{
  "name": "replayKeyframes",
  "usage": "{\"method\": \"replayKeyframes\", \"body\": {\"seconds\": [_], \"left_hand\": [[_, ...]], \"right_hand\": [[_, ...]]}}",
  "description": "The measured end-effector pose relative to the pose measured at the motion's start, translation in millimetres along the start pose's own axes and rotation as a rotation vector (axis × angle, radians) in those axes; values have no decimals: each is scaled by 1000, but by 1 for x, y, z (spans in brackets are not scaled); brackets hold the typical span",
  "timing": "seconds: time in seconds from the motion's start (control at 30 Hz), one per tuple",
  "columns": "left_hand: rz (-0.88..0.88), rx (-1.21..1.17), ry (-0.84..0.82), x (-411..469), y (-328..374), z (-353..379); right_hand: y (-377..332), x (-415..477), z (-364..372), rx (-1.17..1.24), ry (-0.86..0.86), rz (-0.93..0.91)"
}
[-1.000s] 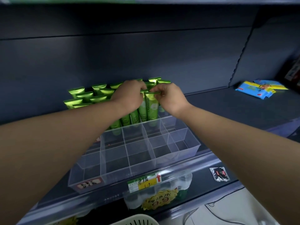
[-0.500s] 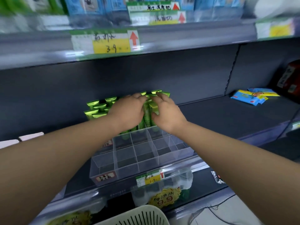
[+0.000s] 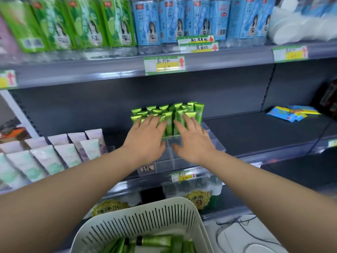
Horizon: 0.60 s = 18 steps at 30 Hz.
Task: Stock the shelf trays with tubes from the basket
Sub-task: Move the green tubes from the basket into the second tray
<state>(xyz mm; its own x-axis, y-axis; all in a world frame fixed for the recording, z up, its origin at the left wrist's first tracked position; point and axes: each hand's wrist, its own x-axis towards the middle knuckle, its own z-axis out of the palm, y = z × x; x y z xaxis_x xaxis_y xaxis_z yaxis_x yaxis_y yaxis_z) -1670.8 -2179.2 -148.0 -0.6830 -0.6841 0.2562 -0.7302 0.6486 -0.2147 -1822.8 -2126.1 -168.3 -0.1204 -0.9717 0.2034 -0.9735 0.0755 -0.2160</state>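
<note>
Your left hand (image 3: 145, 137) and right hand (image 3: 193, 139) reach side by side over a clear divided tray (image 3: 213, 143) on the middle shelf (image 3: 255, 132), both spread flat with fingers splayed and gripping nothing. The fingertips of each hand rest against the front row of green tubes (image 3: 168, 123) that stand upright, crimped ends up, in the tray's rear compartments. The compartments nearer you, under your palms and wrists, look empty, and a small label (image 3: 146, 168) sits on the tray's front wall.

Below, a cream slotted basket (image 3: 145, 221) sits at the bottom of the frame in front of the lower shelf, with more green tubes (image 3: 155, 241) lying loose on their sides inside it.

To the left of the tray on the same shelf, pale pink and mint tubes (image 3: 54, 154) stand in rows. Far right on that shelf, blue and yellow packets (image 3: 291, 114) lie flat, well apart from the tray. The shelf above carries green bottles (image 3: 73, 24) and blue bottles (image 3: 182, 21), with a price tag (image 3: 164, 65) bearing a red arrow clipped to its edge. Yellow sale stickers (image 3: 197, 199) show on shrink-wrapped packs under the tray's shelf.
</note>
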Motion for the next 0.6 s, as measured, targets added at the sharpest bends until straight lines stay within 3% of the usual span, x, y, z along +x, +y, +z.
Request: {"method": "replayKeyframes", "body": {"seconds": [0.6], "left_hand": [[-179, -139, -80, -178, 17, 44]], "right_hand": [[-75, -125, 64, -19, -175, -113]]}}
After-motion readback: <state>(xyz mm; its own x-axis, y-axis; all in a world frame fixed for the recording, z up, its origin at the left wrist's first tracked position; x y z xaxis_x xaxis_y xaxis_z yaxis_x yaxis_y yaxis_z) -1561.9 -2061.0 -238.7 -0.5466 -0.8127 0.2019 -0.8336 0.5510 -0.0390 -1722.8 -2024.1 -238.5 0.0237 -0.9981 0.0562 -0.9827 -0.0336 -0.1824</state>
